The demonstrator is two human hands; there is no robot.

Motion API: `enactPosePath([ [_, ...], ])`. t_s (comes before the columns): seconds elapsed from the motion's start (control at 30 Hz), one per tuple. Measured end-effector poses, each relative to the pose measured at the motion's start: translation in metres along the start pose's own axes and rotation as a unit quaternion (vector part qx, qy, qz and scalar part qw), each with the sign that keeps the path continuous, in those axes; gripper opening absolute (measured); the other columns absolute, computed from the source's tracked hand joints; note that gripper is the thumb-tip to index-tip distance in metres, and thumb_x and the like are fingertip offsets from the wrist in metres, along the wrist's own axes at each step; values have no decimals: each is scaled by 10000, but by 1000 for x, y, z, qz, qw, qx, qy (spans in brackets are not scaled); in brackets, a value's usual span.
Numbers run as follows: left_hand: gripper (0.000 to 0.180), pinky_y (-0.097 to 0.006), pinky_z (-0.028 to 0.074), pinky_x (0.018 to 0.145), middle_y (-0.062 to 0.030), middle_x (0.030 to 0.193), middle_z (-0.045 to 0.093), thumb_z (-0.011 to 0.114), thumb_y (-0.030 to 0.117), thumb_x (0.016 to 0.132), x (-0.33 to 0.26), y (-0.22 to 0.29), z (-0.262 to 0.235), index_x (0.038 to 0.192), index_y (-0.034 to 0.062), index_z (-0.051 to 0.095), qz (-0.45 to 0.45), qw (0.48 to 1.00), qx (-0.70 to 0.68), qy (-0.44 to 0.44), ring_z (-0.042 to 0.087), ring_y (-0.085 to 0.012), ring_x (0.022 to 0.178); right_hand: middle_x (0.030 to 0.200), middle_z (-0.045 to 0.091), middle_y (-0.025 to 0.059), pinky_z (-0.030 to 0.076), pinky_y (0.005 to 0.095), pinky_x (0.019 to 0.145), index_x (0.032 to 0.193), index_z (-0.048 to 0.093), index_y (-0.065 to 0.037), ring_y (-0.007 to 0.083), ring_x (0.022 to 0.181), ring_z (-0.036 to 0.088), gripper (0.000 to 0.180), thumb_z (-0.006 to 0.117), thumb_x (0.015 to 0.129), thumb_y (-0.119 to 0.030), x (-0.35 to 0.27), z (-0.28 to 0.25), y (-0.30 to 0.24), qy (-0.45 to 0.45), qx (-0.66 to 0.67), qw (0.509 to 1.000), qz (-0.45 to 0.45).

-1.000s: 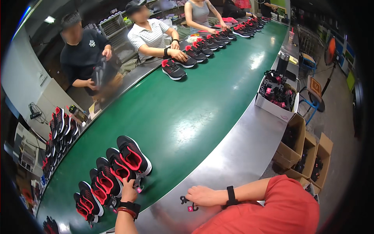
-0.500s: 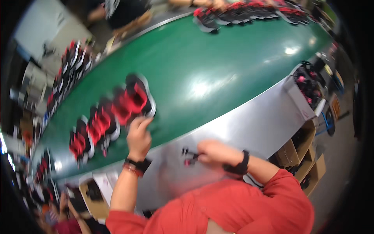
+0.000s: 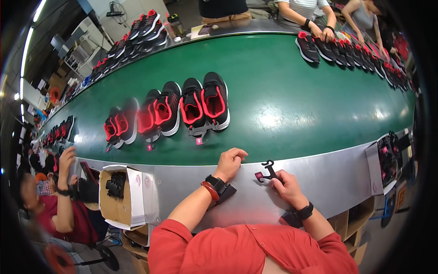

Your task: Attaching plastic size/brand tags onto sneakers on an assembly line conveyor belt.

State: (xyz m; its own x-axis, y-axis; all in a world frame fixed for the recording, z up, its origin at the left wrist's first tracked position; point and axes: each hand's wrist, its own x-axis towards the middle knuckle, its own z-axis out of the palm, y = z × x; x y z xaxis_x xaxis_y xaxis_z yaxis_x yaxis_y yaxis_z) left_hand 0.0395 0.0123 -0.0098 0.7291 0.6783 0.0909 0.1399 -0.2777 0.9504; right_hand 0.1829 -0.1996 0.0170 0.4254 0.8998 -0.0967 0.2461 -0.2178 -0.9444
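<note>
A smooth green conveyor belt [image 3: 260, 91], its finish semi-glossy, throws back overhead light in pale patches beside a metal ledge [image 3: 328, 182] with a dull, satiny sheen. The sneakers [image 3: 213, 84] pair dark, largely matt fabric-looking uppers with soft-looking red linings and smooth white soles of rubber or foam. The shoe hanger [image 3: 273, 172] is smooth black plastic. A carton [image 3: 137, 198] shows white-faced cardboard outside and plain matt brown within. Creased matt cloth forms the red shirt [image 3: 214, 249]; a reddish bracelet [image 3: 210, 190] looks polished and glossy.
</note>
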Motion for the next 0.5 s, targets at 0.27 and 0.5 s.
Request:
enactPosePath([
  [0.27, 258, -311, 510, 678, -104, 796, 670, 456, -29, 788, -1, -9, 6, 900, 12, 685, 42, 998, -17, 39, 643, -185, 727, 648, 626, 28, 445, 244, 484, 845, 532, -24, 77, 524, 557, 82, 548, 916, -63, -2, 6, 8, 19, -32, 998, -60],
  [0.5, 194, -314, 502, 665, -118, 797, 665, 491, -4, 795, -7, -12, 0, 871, 8, 669, 45, 997, -32, 52, 636, -229, 702, 668, 630, 35, 452, 240, 541, 829, 542, -5, 79, 572, 561, 83, 546, 903, -44, -3, 12, 10, 10, -7, 999, -37],
])
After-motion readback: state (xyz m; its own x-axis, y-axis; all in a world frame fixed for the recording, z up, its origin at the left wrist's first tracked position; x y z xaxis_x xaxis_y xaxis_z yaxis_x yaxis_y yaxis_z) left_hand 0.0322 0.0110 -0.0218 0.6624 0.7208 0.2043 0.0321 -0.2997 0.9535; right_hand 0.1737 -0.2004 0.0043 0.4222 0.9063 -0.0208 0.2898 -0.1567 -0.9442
